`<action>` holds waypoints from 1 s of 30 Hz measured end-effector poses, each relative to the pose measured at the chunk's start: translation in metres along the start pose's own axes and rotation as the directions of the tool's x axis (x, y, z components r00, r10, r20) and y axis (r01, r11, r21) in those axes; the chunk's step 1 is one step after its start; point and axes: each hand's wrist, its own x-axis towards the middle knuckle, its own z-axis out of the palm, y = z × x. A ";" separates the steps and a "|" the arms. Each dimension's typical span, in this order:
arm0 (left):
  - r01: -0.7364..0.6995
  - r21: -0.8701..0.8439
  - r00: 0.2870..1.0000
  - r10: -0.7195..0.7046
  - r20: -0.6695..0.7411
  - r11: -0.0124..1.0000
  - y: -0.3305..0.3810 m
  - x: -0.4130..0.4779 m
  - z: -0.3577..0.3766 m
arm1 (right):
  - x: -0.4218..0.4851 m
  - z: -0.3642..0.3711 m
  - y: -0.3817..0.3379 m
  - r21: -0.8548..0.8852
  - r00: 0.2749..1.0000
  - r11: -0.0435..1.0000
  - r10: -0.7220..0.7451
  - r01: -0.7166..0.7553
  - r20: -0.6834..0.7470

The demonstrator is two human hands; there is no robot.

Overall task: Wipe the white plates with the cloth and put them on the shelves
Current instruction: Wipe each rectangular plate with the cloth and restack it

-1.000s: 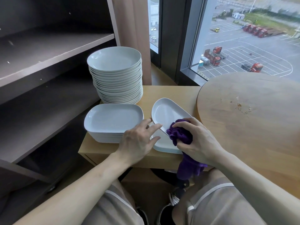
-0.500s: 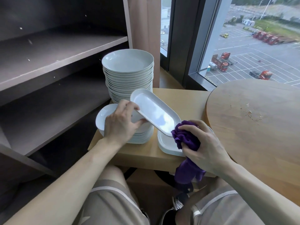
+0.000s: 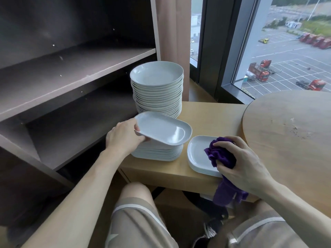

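Left hand (image 3: 125, 136) gripping tilted plate (image 3: 162, 128), right hand (image 3: 245, 163) clutching purple cloth (image 3: 221, 154)

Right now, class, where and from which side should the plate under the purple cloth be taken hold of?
Grip the plate by its raised left rim, coming from the left. That rim is bare, while the cloth and right hand cover its right side.

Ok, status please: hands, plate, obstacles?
Left hand holds oblong plate over rectangular stack. Right hand grips purple cloth over second plate. Tall round-plate stack close behind.
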 end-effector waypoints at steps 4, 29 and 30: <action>0.038 0.167 0.991 -0.059 0.119 0.985 0.001 0.000 -0.009 | 0.000 0.001 0.003 -0.031 1.000 0.999 0.012 -0.012 0.011; -0.463 -0.099 0.828 0.470 0.305 0.881 0.098 -0.071 0.073 | 0.006 -0.009 0.024 -0.399 0.917 0.871 0.370 -0.286 0.152; -0.449 -0.086 0.832 0.451 0.324 0.889 0.099 -0.071 0.078 | 0.006 -0.009 0.023 -0.409 0.916 0.868 0.370 -0.282 0.153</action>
